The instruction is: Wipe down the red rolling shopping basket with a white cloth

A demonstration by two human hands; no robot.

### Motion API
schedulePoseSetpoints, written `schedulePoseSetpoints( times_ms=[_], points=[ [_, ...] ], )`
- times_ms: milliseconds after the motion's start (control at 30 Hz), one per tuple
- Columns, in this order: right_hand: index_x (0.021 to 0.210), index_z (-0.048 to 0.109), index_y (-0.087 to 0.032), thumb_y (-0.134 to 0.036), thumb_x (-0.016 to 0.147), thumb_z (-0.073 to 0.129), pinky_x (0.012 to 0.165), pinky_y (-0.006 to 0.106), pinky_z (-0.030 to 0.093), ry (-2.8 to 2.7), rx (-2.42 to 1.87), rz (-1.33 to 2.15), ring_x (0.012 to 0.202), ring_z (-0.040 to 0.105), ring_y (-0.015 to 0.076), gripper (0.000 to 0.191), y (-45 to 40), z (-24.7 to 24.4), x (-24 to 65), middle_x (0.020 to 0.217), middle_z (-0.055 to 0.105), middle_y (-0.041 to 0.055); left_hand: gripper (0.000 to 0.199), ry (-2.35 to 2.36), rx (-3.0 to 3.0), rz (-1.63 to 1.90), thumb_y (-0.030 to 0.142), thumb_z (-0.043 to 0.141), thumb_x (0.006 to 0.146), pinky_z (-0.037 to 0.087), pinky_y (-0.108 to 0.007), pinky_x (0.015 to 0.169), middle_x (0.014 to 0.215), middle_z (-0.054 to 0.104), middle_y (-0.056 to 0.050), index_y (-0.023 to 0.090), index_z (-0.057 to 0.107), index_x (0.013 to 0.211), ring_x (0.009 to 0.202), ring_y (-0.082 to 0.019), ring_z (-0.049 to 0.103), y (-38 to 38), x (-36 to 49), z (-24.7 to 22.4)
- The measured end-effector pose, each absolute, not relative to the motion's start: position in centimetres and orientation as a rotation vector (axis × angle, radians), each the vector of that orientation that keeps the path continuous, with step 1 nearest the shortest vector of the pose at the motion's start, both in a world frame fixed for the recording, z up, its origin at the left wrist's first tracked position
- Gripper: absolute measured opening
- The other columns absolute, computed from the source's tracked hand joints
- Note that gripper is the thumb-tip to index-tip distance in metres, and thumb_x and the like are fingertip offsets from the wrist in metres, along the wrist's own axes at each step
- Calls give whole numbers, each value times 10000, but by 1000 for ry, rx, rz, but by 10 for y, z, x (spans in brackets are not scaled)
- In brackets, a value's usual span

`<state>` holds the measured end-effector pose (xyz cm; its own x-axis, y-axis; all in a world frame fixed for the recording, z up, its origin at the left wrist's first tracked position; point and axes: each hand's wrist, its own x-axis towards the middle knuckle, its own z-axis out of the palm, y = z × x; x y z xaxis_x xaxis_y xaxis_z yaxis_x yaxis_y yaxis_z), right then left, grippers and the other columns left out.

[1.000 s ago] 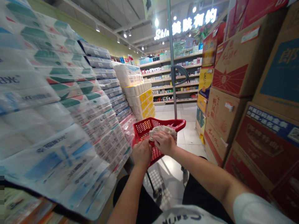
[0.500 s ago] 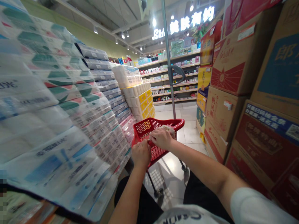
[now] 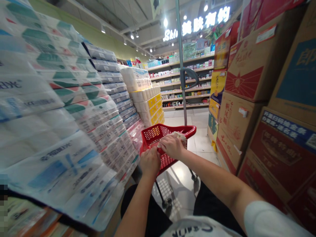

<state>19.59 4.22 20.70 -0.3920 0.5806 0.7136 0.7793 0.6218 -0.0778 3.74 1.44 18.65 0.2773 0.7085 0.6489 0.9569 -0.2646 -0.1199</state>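
Note:
A red plastic shopping cart [image 3: 190,131] with perforated basket walls stands in front of me, on thin legs with casters. My left hand [image 3: 150,162] is closed around its near rim. Close beside it, my right hand [image 3: 171,146] is wrapped over the cart's edge too, its fingers bent. A pale, crumpled item [image 3: 180,135] shows just beyond my right knuckles, partly hidden by the hand; I cannot tell its kind or whether the hand touches it.
Wrapped tissue packs [image 3: 61,158] are piled high along the left. Stacked cardboard cartons [image 3: 243,115] line the right. A grey pole [image 3: 182,98] with a loop handle rises beyond the cart. Stocked shelves [image 3: 172,79] stand at the back, past the tiled floor [image 3: 197,141].
The surroundings have shifted slightly to the right in view. Both hands keep the same hold on the cart.

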Motion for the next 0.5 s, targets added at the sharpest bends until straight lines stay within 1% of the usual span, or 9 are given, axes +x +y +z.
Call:
schedulePoseSetpoints(
  times_ms=[133, 300, 500],
  points=[
    [1022, 652, -216, -192, 921, 468, 998, 386, 326, -2067, -1056, -377, 1097, 550, 213, 211, 39, 198, 194, 1113, 670, 69, 232, -1517, -2065, -638, 244, 396, 905, 365, -371, 779, 850, 671, -68, 177, 600, 991, 840, -229, 592, 14, 37, 186],
    [1128, 626, -218, -175, 917, 460, 1043, 409, 315, -1992, -1002, -396, 1189, 513, 219, 273, 38, 186, 194, 1257, 618, 62, 225, -1511, -2076, -651, 246, 388, 908, 361, -362, 773, 841, 664, -73, 175, 596, 953, 836, -226, 592, 15, 36, 185],
    [1130, 647, -226, -179, 901, 477, 1060, 405, 327, -1966, -993, -350, 1178, 533, 208, 289, 39, 181, 195, 1215, 650, 53, 228, -1515, -2075, -642, 254, 384, 913, 363, -367, 779, 850, 669, -71, 182, 597, 955, 849, -226, 589, 15, 36, 184]
  ],
)
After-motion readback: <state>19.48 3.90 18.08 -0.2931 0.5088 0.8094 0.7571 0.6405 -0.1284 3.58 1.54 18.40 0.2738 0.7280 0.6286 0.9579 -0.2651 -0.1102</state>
